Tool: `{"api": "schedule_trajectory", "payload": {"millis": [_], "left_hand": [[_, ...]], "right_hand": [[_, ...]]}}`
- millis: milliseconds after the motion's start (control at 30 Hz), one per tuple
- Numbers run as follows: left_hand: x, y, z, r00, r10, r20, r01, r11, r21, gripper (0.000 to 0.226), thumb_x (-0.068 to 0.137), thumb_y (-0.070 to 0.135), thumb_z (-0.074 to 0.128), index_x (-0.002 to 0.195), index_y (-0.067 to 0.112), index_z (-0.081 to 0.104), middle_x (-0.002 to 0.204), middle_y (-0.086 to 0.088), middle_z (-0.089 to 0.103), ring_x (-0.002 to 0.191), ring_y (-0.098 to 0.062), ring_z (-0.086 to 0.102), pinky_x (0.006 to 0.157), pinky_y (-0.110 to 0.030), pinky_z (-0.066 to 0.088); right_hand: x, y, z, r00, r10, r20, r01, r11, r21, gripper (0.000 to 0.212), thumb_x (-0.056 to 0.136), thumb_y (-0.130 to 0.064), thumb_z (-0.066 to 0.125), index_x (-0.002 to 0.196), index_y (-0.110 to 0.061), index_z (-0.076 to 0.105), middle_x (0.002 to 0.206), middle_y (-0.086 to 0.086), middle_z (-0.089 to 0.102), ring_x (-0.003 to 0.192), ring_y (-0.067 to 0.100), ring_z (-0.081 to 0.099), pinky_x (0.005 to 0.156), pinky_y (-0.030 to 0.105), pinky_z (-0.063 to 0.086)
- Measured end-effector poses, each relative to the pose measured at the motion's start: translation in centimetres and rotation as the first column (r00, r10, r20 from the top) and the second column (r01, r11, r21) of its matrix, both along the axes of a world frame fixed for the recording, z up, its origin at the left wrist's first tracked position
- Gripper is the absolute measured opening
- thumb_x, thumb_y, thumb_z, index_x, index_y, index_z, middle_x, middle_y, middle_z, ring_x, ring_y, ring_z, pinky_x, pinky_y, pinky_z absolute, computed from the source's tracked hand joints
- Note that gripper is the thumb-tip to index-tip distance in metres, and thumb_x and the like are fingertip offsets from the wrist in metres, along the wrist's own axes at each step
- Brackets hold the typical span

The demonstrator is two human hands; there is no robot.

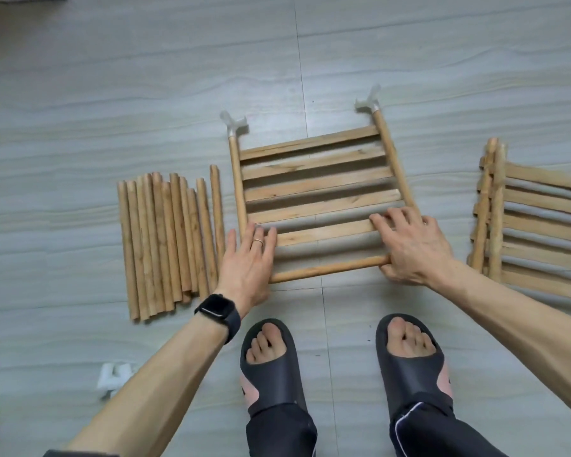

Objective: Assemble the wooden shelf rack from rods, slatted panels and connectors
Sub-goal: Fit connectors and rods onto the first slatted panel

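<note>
A slatted wooden panel (320, 186) lies flat on the floor in front of me. Its two side rods end at the far side in translucent connectors, one at the left (233, 122) and one at the right (370, 102). A loose-looking rod (327, 268) runs along the near edge between my hands. My left hand (249, 258) lies flat with straight fingers over the panel's near left corner. My right hand (409, 245) covers the near right corner, fingers spread on the slats and thumb curled under the near rod's end.
A bundle of several loose rods (165, 239) lies to the left of the panel. More slatted panels are stacked at the right edge (534, 219). White connectors (112, 377) lie by my left forearm. My feet in dark slippers (271, 364) stand just below the panel.
</note>
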State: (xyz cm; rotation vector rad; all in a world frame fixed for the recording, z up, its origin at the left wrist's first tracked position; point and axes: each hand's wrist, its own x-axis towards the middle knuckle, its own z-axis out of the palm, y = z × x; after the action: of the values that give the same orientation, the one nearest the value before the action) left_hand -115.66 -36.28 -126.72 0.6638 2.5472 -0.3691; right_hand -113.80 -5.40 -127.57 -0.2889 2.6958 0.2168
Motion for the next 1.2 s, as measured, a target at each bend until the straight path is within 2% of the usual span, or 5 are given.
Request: {"api": "schedule_trajectory", "payload": {"millis": [233, 533, 733, 900, 1200], "left_hand": [[-1.3, -0.4, 0.1, 0.993, -0.115, -0.034, 0.113, 0.992, -0.055, 0.077, 0.076, 0.028, 0.061, 0.142, 0.003, 0.032, 0.128, -0.013, 0.056, 0.129, -0.031, 0.039, 0.097, -0.044, 0.042], [-1.9, -0.3, 0.5, 0.987, -0.137, -0.083, 0.140, 0.990, 0.030, 0.041, 0.072, 0.016, 0.055, 0.112, 0.006, 0.052, 0.100, -0.011, 0.065, 0.102, -0.029, 0.053, 0.075, -0.038, 0.044], [-2.7, -0.5, 0.7, 0.983, -0.167, -0.076, 0.166, 0.986, -0.030, 0.055, 0.079, 0.024, 0.055, 0.129, 0.006, 0.043, 0.122, -0.013, 0.063, 0.127, -0.031, 0.045, 0.102, -0.045, 0.040], [-3.0, -1.5, 1.1, 0.967, -0.246, -0.071, 0.234, 0.961, -0.145, 0.065, 0.087, 0.033, 0.055, 0.141, 0.003, 0.036, 0.145, -0.014, 0.051, 0.152, -0.034, 0.017, 0.119, -0.057, 0.021], [-2.2, -0.1, 0.2, 0.969, -0.238, -0.070, 0.230, 0.967, -0.106, 0.053, 0.085, 0.034, 0.054, 0.127, 0.003, 0.048, 0.119, -0.012, 0.063, 0.129, -0.029, 0.042, 0.111, -0.049, 0.033]], "right_hand": [[1.0, 1.4, 1.1, 0.992, 0.047, 0.118, -0.061, 0.992, 0.113, 0.091, 0.074, -0.025, 0.066, 0.154, -0.007, 0.026, 0.141, 0.005, 0.044, 0.130, 0.026, 0.044, 0.091, 0.038, 0.045], [-0.2, 2.4, 1.4, 0.973, 0.224, -0.061, -0.217, 0.971, 0.102, 0.043, 0.056, -0.008, 0.062, 0.098, -0.006, 0.055, 0.086, 0.010, 0.062, 0.080, 0.032, 0.055, 0.067, 0.037, 0.026], [-0.6, 2.3, 1.2, 0.984, 0.177, -0.019, -0.174, 0.980, 0.099, 0.046, 0.066, -0.014, 0.059, 0.111, -0.011, 0.049, 0.104, 0.005, 0.062, 0.099, 0.029, 0.054, 0.075, 0.037, 0.032], [0.0, 2.5, 1.7, 0.989, 0.133, 0.071, -0.144, 0.971, 0.190, 0.064, 0.078, -0.027, 0.062, 0.137, -0.011, 0.042, 0.142, 0.007, 0.046, 0.151, 0.027, 0.022, 0.115, 0.057, 0.022], [-0.7, 3.5, 1.9, 0.969, 0.237, 0.076, -0.248, 0.934, 0.257, 0.049, 0.074, -0.023, 0.058, 0.118, -0.002, 0.057, 0.126, 0.018, 0.058, 0.132, 0.034, 0.043, 0.113, 0.052, 0.031]]}}
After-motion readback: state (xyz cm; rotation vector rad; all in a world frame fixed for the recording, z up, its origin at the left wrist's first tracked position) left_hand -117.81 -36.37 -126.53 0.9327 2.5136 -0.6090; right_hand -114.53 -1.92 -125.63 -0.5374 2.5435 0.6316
